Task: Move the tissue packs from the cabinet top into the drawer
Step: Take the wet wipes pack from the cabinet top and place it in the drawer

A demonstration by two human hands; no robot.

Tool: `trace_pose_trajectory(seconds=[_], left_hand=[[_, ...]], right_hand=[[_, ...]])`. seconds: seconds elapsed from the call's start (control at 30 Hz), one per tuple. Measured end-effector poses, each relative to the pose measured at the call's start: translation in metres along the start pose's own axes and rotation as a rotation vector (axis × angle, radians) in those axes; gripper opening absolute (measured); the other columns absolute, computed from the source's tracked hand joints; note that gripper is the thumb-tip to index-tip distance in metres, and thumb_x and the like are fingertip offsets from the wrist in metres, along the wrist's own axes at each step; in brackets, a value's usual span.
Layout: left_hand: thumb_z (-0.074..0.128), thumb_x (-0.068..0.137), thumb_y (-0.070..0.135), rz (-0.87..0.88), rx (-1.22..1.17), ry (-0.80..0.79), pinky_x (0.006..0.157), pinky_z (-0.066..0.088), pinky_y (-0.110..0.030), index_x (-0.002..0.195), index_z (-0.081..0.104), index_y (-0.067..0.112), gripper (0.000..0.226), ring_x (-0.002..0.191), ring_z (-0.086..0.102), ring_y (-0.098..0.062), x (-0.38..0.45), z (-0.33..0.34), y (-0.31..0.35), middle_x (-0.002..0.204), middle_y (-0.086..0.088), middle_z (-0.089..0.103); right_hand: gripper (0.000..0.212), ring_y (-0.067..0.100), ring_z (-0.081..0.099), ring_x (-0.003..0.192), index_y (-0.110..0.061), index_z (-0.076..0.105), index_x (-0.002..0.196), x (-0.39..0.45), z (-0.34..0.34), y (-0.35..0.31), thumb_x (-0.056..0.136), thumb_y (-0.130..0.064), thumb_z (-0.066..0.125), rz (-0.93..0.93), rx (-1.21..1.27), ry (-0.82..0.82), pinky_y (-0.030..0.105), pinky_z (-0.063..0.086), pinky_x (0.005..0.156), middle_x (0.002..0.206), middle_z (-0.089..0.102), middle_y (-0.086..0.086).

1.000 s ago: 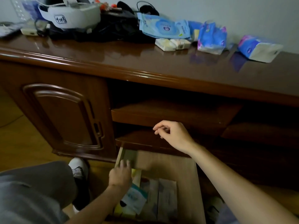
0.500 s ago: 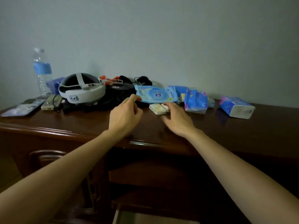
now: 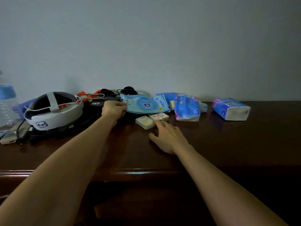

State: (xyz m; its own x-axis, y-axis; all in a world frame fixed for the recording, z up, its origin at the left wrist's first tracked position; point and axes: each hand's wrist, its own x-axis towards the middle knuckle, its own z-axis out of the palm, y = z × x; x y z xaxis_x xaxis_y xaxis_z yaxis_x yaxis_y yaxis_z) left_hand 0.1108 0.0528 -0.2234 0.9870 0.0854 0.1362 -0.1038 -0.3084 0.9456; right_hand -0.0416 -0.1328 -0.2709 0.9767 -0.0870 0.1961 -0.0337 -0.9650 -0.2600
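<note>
Her left hand [image 3: 114,110] pinches the flat wipes pack [image 3: 145,104], which stretches away to its right. Her right hand [image 3: 167,136], fingers loose, reaches the two small packs [image 3: 152,119] just ahead.

One marking is legible. The white headset [image 3: 53,110], at the left of the cabinet top [image 3: 228,144], carries a dark outlined mark on its front band that reads roughly "fat8"; the exact characters cannot be confirmed. The flat blue wipes pack [image 3: 145,104] bears a round emblem and lines of print, all too small to read. The blue tissue pack [image 3: 230,108] at the right shows printed rows on its top face, also unreadable.
</note>
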Motion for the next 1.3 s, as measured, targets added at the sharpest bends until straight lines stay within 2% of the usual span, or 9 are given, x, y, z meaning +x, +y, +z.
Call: trace_pose_trajectory(seconds=[0.3,0.4,0.47,0.57,0.67,0.8,0.97,1.1,1.3], left_hand=[[0.058,0.096,0.005,-0.047,-1.16,-0.287,0.082,0.062,-0.042,0.108,0.065,0.0,0.015,0.097,0.071,-0.03,-0.143,-0.055,0.025,0.111,-0.02,0.066],[0.047,0.096,-0.001,-0.102,-1.189,-0.36,0.08,0.06,-0.039,0.106,0.064,-0.004,0.021,0.098,0.068,-0.033,-0.2,-0.069,-0.001,0.118,-0.024,0.062],[0.04,0.09,0.0,-0.147,-1.134,-0.423,0.093,0.055,-0.042,0.127,0.057,-0.007,0.041,0.115,0.063,-0.038,-0.238,-0.076,-0.024,0.13,-0.024,0.062],[0.046,0.076,0.011,-0.12,-0.959,-0.551,0.082,0.059,-0.046,0.12,0.063,0.002,0.048,0.099,0.07,-0.034,-0.286,-0.091,-0.063,0.116,-0.018,0.071],[0.065,0.074,0.041,-0.21,-0.936,-0.665,0.079,0.058,-0.047,0.117,0.069,0.013,0.052,0.103,0.071,-0.034,-0.307,-0.108,-0.104,0.122,-0.014,0.07],[0.072,0.07,0.07,-0.479,-0.616,-0.794,0.078,0.059,-0.044,0.139,0.054,0.022,0.086,0.112,0.069,-0.035,-0.344,-0.09,-0.182,0.126,-0.016,0.07],[0.081,0.077,0.006,-0.535,-0.188,-0.811,0.09,0.058,-0.054,0.129,0.062,0.016,0.056,0.1,0.074,-0.03,-0.398,-0.032,-0.272,0.11,-0.01,0.077],[0.069,0.087,-0.005,-0.609,-0.164,-0.761,0.08,0.06,-0.04,0.117,0.068,0.017,0.038,0.097,0.075,-0.028,-0.419,-0.003,-0.32,0.105,-0.011,0.077],[0.058,0.094,-0.008,-0.588,-0.015,-0.741,0.06,0.058,-0.025,0.115,0.072,0.018,0.036,0.075,0.075,-0.013,-0.42,0.023,-0.353,0.093,0.0,0.076]], right_hand=[[0.098,0.023,0.036,0.146,-0.024,0.014,0.159,-0.057,-0.014,-0.026,0.085,-0.057,0.07,-0.18,0.2,0.509,0.046,0.051,0.101,0.162,0.031,0.006],[0.102,0.026,0.02,0.153,-0.027,0.019,0.159,-0.087,-0.014,-0.046,0.079,-0.045,0.08,-0.176,0.259,0.624,0.052,0.042,0.112,0.166,0.019,0.01],[0.089,0.029,0.028,0.15,-0.031,0.034,0.155,-0.118,-0.01,-0.053,0.079,-0.018,0.079,-0.187,0.232,0.682,0.053,0.041,0.111,0.164,0.027,0.01],[0.073,0.03,0.049,0.137,-0.021,0.059,0.141,-0.174,0.014,-0.043,0.077,0.013,0.063,-0.369,0.1,0.77,0.047,0.041,0.11,0.148,0.054,0.005],[0.039,0.029,0.057,0.127,-0.015,0.068,0.131,-0.229,0.042,-0.02,0.096,0.002,0.064,-0.595,0.058,0.855,0.049,0.043,0.105,0.136,0.064,0.007],[0.038,0.029,0.051,0.131,-0.022,0.067,0.134,-0.313,0.107,0.022,0.098,-0.01,0.067,-0.67,-0.108,0.586,0.047,0.043,0.109,0.139,0.06,0.011],[0.068,0.034,0.045,0.14,-0.027,0.059,0.141,-0.353,0.176,0.061,0.081,-0.001,0.076,-0.509,-0.169,0.134,0.052,0.044,0.109,0.15,0.051,0.015],[0.095,0.027,0.015,0.153,-0.037,0.027,0.157,-0.367,0.231,0.095,0.083,0.008,0.063,-0.114,0.032,-0.26,0.044,0.033,0.117,0.166,0.014,0.005],[0.07,0.002,0.054,0.11,-0.028,0.034,0.154,-0.358,0.272,0.115,0.09,-0.015,0.061,0.624,0.858,-0.33,0.01,0.047,0.082,0.152,0.042,0.002]])
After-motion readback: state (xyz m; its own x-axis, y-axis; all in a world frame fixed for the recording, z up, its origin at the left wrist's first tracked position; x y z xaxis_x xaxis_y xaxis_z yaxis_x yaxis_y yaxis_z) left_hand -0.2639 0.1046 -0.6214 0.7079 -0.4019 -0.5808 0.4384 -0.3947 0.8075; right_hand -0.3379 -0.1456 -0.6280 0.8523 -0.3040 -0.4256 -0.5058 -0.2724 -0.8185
